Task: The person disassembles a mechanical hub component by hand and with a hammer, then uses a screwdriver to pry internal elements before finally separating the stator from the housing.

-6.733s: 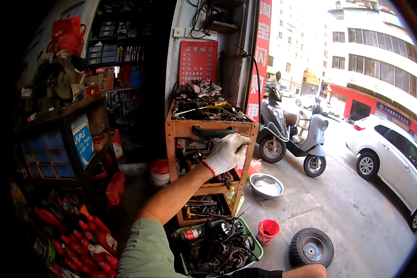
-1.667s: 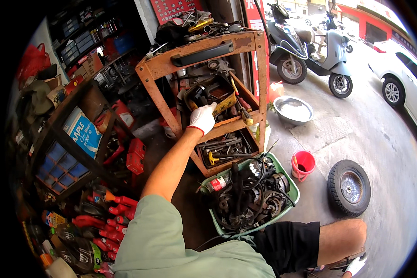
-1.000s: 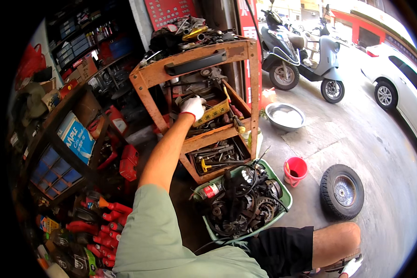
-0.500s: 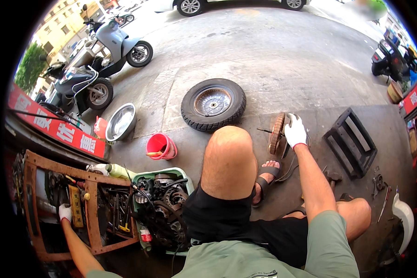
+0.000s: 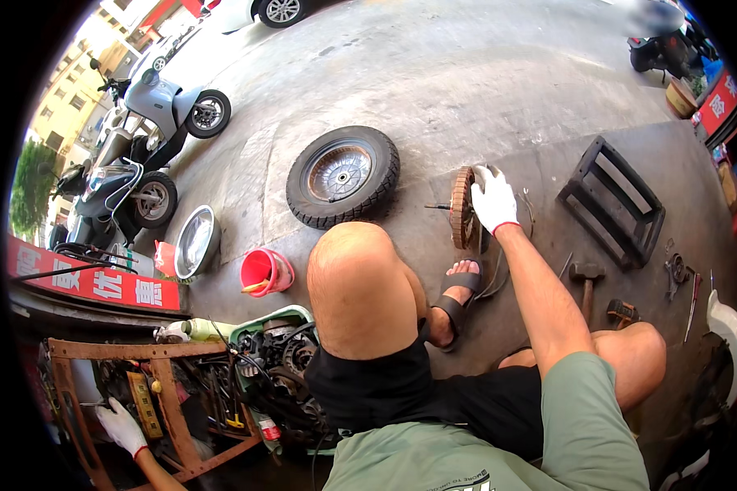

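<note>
My right hand, in a white glove, is closed on the upper edge of a hub motor stator. This ring has a ribbed, copper-brown rim and stands upright on the floor in front of my sandalled foot, its axle pointing left. Cables trail behind it. My left hand, also gloved, is inside a rusty metal rack, beside a yellow box. A thin, shiny piece shows at its fingertips; what it is cannot be made out. A spoked wheel with tyre lies flat ahead of my knee.
A red bucket and a metal basin stand left. A green tub of motor parts adjoins the rack. On the right lie a black metal frame, a hammer and small tools. Parked scooters stand farther off.
The view has turned, shifting most things leftward. My left hand has come up from deeper beside the yellow box, with a thin shiny piece now at its fingers. My right hand keeps hold of the stator.
</note>
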`<action>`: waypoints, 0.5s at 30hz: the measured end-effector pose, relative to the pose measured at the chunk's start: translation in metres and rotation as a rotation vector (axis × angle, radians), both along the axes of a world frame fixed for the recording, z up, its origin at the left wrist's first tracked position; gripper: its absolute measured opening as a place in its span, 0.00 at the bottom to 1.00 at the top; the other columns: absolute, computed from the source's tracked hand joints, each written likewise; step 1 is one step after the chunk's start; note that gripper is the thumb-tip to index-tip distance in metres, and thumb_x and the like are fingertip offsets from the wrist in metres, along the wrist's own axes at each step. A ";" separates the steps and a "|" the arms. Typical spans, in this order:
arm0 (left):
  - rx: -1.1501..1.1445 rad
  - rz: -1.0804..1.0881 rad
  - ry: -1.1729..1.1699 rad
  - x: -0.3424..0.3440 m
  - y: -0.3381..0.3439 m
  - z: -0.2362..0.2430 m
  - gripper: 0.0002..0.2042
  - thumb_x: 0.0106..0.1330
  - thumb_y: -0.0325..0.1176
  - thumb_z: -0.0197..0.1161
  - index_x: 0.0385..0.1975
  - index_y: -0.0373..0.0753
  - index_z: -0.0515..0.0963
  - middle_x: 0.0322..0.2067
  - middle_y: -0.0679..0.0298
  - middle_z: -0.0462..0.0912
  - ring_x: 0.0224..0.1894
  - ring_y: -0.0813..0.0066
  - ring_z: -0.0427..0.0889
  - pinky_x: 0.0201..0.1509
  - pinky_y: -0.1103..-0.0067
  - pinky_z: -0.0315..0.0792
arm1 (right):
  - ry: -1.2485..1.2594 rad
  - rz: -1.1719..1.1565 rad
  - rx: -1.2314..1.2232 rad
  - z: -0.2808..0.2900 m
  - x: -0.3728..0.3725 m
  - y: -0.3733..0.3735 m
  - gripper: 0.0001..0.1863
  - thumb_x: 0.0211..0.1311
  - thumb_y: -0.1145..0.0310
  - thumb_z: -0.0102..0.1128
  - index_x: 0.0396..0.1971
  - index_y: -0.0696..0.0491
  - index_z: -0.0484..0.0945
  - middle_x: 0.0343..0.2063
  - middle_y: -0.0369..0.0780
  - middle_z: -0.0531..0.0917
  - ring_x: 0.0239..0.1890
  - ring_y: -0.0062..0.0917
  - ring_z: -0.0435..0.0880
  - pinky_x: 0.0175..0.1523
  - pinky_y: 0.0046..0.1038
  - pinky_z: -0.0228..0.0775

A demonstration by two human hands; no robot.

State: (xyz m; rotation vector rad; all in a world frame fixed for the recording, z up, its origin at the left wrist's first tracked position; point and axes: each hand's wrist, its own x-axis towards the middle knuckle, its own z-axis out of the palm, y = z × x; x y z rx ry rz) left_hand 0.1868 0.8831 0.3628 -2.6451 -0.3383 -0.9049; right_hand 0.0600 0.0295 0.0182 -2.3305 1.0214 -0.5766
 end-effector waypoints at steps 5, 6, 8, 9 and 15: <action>-0.669 -0.801 0.120 -0.013 -0.159 -0.013 0.12 0.80 0.33 0.50 0.53 0.30 0.73 0.44 0.59 0.80 0.49 0.69 0.78 0.59 0.75 0.71 | -0.024 -0.030 0.004 -0.006 0.002 -0.001 0.22 0.69 0.60 0.57 0.62 0.42 0.78 0.67 0.49 0.74 0.64 0.51 0.75 0.69 0.46 0.68; -0.816 -0.896 0.215 -0.010 -0.199 -0.019 0.12 0.80 0.33 0.50 0.52 0.31 0.73 0.43 0.59 0.80 0.49 0.70 0.79 0.58 0.75 0.72 | -0.041 -0.040 0.020 -0.008 0.003 -0.001 0.22 0.68 0.60 0.57 0.62 0.42 0.79 0.67 0.49 0.74 0.64 0.51 0.75 0.69 0.46 0.68; -1.102 -1.036 0.416 0.005 -0.284 -0.034 0.12 0.78 0.33 0.52 0.52 0.32 0.74 0.41 0.59 0.81 0.47 0.70 0.81 0.56 0.75 0.75 | -0.095 -0.063 0.044 -0.010 0.004 -0.003 0.21 0.68 0.60 0.57 0.60 0.42 0.80 0.67 0.49 0.74 0.63 0.51 0.75 0.69 0.46 0.68; -1.259 -1.107 0.540 0.014 -0.329 -0.044 0.12 0.77 0.34 0.53 0.51 0.32 0.74 0.40 0.58 0.82 0.45 0.70 0.82 0.54 0.75 0.76 | -0.116 -0.064 0.043 -0.010 0.005 -0.003 0.20 0.67 0.61 0.57 0.59 0.42 0.81 0.66 0.48 0.74 0.63 0.51 0.76 0.69 0.46 0.69; -1.297 -1.169 1.229 0.037 -0.602 -0.148 0.12 0.75 0.36 0.59 0.47 0.32 0.79 0.32 0.64 0.84 0.33 0.80 0.82 0.38 0.81 0.74 | -0.236 -0.087 0.256 -0.009 0.005 -0.003 0.15 0.64 0.64 0.59 0.49 0.40 0.86 0.67 0.47 0.74 0.62 0.51 0.76 0.68 0.46 0.70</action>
